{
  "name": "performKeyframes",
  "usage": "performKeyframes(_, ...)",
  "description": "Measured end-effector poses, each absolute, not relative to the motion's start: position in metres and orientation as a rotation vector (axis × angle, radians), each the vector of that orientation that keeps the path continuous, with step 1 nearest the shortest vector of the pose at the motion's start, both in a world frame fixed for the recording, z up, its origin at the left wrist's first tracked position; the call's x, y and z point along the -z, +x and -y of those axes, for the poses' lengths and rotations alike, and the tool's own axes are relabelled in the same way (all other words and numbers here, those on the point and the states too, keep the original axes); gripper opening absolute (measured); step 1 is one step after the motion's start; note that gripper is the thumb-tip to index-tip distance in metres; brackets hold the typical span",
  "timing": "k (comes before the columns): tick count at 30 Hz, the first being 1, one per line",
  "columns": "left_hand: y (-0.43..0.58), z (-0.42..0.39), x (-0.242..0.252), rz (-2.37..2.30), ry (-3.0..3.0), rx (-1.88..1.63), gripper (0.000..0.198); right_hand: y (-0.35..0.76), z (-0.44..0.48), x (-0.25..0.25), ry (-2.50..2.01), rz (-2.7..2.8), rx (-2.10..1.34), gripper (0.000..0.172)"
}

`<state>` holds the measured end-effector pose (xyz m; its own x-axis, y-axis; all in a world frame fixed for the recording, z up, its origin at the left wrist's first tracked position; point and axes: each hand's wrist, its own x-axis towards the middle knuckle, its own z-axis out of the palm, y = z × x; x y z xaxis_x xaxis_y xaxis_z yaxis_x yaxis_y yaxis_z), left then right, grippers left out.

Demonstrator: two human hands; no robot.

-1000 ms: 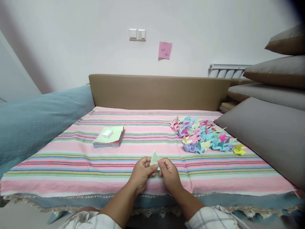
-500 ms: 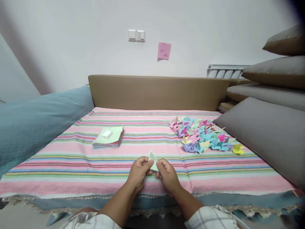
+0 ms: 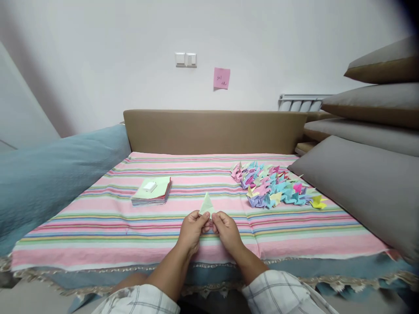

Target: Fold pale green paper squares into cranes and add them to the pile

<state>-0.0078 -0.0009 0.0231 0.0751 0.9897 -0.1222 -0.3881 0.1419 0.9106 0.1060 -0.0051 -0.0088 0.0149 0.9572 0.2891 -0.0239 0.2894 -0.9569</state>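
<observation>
The pale green folded paper [image 3: 207, 204] points up over the striped cloth [image 3: 98, 231], near its front edge, between the pile of paper cranes [image 3: 271, 188] and the stack of paper sheets [image 3: 152, 194]. Your left hand [image 3: 193, 229] and right hand [image 3: 228, 229] both pinch its lower edge, fingertips closed. I think the fold can slip or crease crooked if one pinch pulls harder.

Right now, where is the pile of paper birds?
In the head view, the pile of paper birds sits on the right side of the striped cloth, next to the grey cushion.
</observation>
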Motion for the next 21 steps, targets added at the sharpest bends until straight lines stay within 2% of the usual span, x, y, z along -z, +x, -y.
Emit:
performKeyframes(6,-0.011,0.000,-0.040,-0.956,1.006,-1.292,0.041,0.106,0.001,-0.011,-0.884,1.136,-1.095,0.036)
performKeyframes(10,-0.011,-0.012,-0.051,-0.956,0.929,-1.334,0.039,0.105,-0.011,-0.022,-0.905,1.110,-1.045,0.037)
performKeyframes(21,-0.009,-0.086,-0.062,-0.900,0.754,-1.382,0.043,0.100,-0.080,-0.029,-0.888,1.041,-0.990,0.032)
